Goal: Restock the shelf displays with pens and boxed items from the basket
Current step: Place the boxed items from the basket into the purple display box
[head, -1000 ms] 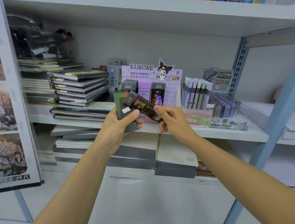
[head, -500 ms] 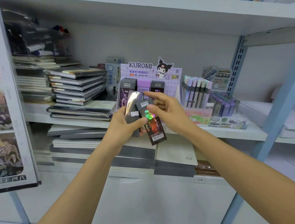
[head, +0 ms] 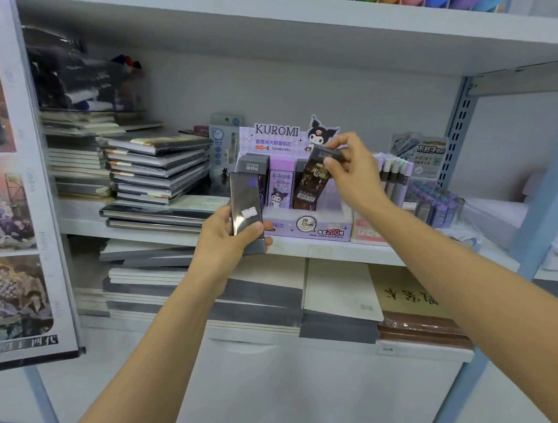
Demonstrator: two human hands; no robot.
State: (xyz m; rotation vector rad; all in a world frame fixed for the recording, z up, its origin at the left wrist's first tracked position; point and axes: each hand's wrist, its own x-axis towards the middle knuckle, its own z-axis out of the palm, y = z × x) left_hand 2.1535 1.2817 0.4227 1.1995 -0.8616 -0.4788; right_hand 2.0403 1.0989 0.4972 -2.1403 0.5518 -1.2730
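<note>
Nearest: our left hand [head: 224,243] grips glossy spare box [head: 244,201] low, at 7 o'clock from Kuromi display [head: 306,229]. Farther: our right hand [head: 358,174] pinches dark lead box [head: 310,183] by top cap, tilted, base at display's right slot. We judge it light, stiff and slick-wrapped, so hold by narrow edges.

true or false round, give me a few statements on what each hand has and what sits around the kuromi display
1. The right hand pinches a dark box by its top, its lower end in the Kuromi display. True.
2. The left hand is empty. False: it grips a glossy box with a white sticker.
3. A stack of notebooks lies left of the display. True.
4. The pens stand left of the display. False: they stand to its right.
5. The dark box stands upright. False: it is tilted.
</note>
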